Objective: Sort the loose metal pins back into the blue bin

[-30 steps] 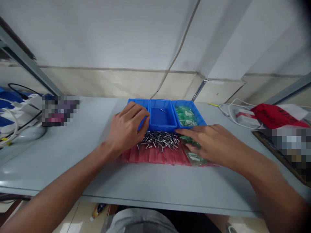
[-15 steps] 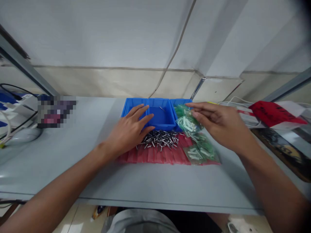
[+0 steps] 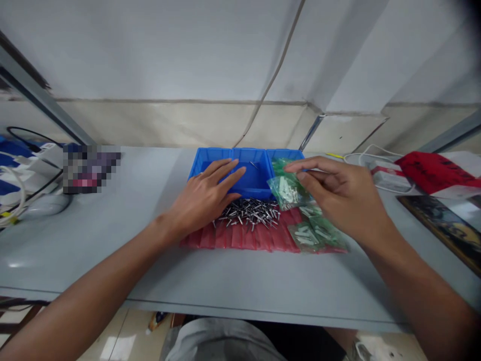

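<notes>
My left hand [image 3: 208, 195] hovers palm down with fingers apart over the front of the blue compartment bin [image 3: 246, 193], holding nothing. In my right hand [image 3: 340, 193], thumb and forefinger pinch the top of a small green-tinted clear bag [image 3: 287, 193] with white pieces and tiny metal parts inside. This bag hangs by the bin's right compartment, where more green plastic shows. In front of the bin, a heap of metal rivets [image 3: 253, 213] lies on a row of overlapping pink plastic bags [image 3: 238, 238]. Similar green bags with white plugs [image 3: 306, 235] rest on the row's right end.
A computer mouse [image 3: 48, 204] and white chargers with cables [image 3: 32, 170] sit at the left. On the right are a red-and-white packet [image 3: 432, 170], a small white box [image 3: 391, 176] and a dark phone-like slab [image 3: 439, 225]. A wall stands behind the table.
The view has shifted slightly. My left hand's fingers reach a little further right over the bin. My right hand still holds the green bag in nearly the same place.
</notes>
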`<state>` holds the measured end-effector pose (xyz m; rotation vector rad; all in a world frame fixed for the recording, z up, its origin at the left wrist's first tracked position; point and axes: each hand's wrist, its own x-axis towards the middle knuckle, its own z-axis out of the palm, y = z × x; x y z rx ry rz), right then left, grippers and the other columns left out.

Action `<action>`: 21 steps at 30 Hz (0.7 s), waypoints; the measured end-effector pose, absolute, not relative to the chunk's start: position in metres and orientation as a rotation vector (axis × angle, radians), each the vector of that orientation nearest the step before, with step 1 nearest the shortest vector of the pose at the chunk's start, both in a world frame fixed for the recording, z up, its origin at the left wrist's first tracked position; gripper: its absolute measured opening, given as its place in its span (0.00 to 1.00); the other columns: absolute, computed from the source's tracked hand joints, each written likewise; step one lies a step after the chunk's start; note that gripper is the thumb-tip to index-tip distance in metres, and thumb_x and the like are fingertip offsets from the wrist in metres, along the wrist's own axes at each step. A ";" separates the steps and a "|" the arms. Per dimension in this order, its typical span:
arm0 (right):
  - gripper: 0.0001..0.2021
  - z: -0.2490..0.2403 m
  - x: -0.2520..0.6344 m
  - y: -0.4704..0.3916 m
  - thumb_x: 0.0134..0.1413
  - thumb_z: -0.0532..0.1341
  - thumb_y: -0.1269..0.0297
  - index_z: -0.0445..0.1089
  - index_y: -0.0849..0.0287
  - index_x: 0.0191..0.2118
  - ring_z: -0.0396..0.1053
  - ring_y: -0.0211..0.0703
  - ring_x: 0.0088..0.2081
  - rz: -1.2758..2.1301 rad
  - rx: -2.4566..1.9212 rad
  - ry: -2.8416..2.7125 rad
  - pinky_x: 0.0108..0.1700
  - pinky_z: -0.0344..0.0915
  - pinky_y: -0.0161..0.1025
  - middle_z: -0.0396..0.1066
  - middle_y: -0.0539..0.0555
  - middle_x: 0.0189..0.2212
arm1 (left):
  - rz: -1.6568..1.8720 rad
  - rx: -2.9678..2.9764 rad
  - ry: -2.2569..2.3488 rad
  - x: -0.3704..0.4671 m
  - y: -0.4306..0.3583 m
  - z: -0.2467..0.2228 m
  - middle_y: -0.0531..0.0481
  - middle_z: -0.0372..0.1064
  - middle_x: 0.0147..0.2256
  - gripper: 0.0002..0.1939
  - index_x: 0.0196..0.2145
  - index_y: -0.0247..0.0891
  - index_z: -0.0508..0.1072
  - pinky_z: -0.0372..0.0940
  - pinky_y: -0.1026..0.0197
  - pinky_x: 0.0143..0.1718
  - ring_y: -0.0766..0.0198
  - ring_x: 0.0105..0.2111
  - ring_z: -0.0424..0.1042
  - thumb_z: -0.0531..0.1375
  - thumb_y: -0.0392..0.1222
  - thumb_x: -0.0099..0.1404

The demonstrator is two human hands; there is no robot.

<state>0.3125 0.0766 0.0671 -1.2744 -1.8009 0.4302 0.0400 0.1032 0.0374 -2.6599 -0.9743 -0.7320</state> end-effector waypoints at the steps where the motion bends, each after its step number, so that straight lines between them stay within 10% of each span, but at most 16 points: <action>1: 0.07 0.066 0.309 0.075 0.65 0.63 0.64 0.81 0.51 0.42 0.79 0.47 0.41 0.516 -1.207 -1.727 0.42 0.75 0.44 0.82 0.51 0.44 | -0.783 -2.658 -0.928 0.042 0.100 0.040 0.34 0.64 0.65 0.29 0.67 0.35 0.62 0.70 0.41 0.61 0.45 0.66 0.64 0.62 0.43 0.72; 4: 0.05 0.061 0.299 0.069 0.63 0.67 0.63 0.82 0.49 0.41 0.78 0.47 0.51 0.789 -1.071 -1.592 0.54 0.74 0.45 0.81 0.50 0.47 | -0.960 -2.658 -0.705 0.048 0.090 0.049 0.37 0.70 0.61 0.22 0.62 0.37 0.69 0.72 0.47 0.57 0.49 0.62 0.69 0.63 0.39 0.71; 8: 0.10 0.056 0.288 0.059 0.61 0.68 0.62 0.80 0.52 0.48 0.82 0.46 0.40 1.088 -0.974 -1.631 0.46 0.80 0.44 0.83 0.52 0.39 | -1.366 -2.679 -0.758 0.052 0.078 0.056 0.48 0.81 0.39 0.06 0.44 0.37 0.79 0.74 0.61 0.43 0.63 0.40 0.79 0.63 0.39 0.72; 15: 0.37 0.052 0.287 0.051 0.57 0.66 0.78 0.63 0.42 0.69 0.79 0.46 0.45 0.058 -0.762 -2.115 0.50 0.78 0.46 0.77 0.52 0.54 | -2.042 -2.886 -1.593 0.057 0.076 0.061 0.52 0.79 0.31 0.13 0.46 0.39 0.81 0.68 0.67 0.26 0.69 0.26 0.74 0.65 0.48 0.70; 21: 0.13 0.057 0.292 0.062 0.62 0.66 0.73 0.80 0.44 0.45 0.76 0.42 0.36 0.041 -0.813 -1.946 0.35 0.76 0.43 0.77 0.52 0.47 | -1.956 -3.215 -1.718 0.061 0.073 0.065 0.50 0.78 0.29 0.18 0.50 0.35 0.78 0.71 0.67 0.27 0.68 0.25 0.75 0.60 0.52 0.74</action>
